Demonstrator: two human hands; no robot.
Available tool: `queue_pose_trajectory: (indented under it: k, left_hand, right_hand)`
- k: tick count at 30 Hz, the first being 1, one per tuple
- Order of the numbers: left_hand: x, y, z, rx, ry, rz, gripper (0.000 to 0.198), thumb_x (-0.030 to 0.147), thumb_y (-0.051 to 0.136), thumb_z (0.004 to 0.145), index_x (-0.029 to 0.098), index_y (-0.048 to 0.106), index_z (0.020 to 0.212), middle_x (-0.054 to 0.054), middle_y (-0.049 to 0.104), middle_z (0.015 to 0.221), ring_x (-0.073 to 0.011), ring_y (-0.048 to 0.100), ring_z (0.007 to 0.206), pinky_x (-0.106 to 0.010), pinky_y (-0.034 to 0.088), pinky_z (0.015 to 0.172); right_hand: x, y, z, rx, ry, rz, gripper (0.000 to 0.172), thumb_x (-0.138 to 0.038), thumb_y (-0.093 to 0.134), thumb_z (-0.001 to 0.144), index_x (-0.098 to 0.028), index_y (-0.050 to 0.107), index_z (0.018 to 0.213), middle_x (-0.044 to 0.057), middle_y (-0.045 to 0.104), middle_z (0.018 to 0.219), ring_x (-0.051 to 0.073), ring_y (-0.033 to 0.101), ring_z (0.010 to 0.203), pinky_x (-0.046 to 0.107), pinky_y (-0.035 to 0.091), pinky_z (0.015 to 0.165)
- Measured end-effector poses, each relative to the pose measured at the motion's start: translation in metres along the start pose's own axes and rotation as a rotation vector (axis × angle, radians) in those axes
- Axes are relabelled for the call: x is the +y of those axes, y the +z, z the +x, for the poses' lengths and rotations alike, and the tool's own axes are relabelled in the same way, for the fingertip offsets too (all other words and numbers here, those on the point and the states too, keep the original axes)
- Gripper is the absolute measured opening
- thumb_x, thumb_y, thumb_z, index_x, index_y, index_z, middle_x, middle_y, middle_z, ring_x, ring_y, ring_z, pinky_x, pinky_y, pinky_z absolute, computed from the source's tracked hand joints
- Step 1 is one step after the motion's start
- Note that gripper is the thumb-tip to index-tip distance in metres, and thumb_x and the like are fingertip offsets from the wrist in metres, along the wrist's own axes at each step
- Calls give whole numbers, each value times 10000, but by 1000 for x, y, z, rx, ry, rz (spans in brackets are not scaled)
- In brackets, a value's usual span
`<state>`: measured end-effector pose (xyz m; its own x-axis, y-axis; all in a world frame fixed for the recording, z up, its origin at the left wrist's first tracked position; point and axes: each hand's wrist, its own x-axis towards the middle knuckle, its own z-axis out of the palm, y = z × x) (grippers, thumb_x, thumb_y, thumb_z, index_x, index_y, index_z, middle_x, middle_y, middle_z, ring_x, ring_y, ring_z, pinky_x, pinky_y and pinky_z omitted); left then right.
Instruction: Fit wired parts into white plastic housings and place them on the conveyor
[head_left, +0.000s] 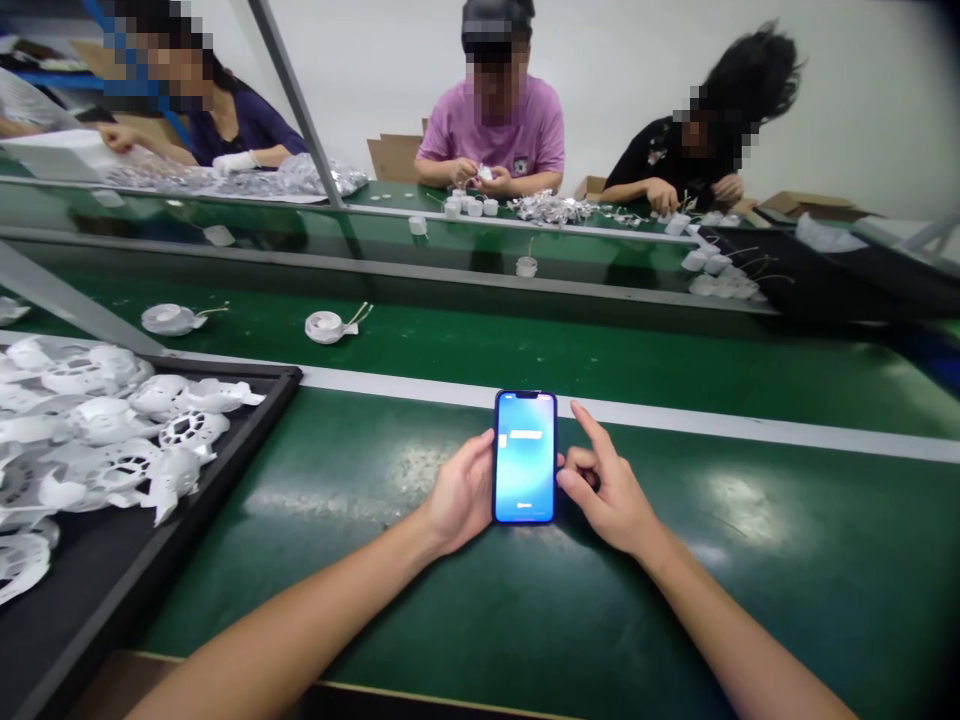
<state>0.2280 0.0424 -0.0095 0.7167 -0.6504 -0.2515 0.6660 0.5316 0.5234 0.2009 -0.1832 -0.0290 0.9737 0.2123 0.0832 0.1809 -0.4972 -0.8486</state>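
Left hand (pixel 459 493) clasps a smartphone (pixel 525 458), right hand (pixel 604 483) just beside.

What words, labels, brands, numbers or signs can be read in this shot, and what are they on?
White text line on the phone: too small and blurred to read.
Badge on a co-worker's pink T-shirt: too small to read.
Nothing else legible shows.

phone (pixel 525 457) on the conveyor belt (pixel 750 590), tray (pixel 174 528) to its left (parts (pixel 105 420) heaped inside)
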Motion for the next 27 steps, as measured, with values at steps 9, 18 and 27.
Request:
queue_pose_trajectory:
  k: [9,18,27]
  left_hand:
    - [-9,-2,1,14,0,-2,626,523,474,1025,128,583,1498,-153,724,1298,-358,660,1247,-475,428,1162]
    - [-10,2,2,36,38,9,595,478,455,1033,120,596,1487,-136,681,1391,-360,583,1362,-487,353,1231]
    - [-11,0,2,9,25,34,594,503,444,1039,129,624,1464,-134,679,1393,-366,563,1383,-492,350,1235]
  right_hand:
    - [-2,-3,-2,43,-69,-89,752,-445,514,1033,-297,166,1684,-52,575,742,43,508,649,161,459,694]
    - [-6,-2,-1,52,-67,-135,710,-459,508,1029,-274,251,1664,-47,512,704,45,462,617,169,475,702]
    - [-8,-2,-1,36,-43,-174,672,-478,514,1029,-294,311,1643,-41,570,742,38,476,612,172,416,658]
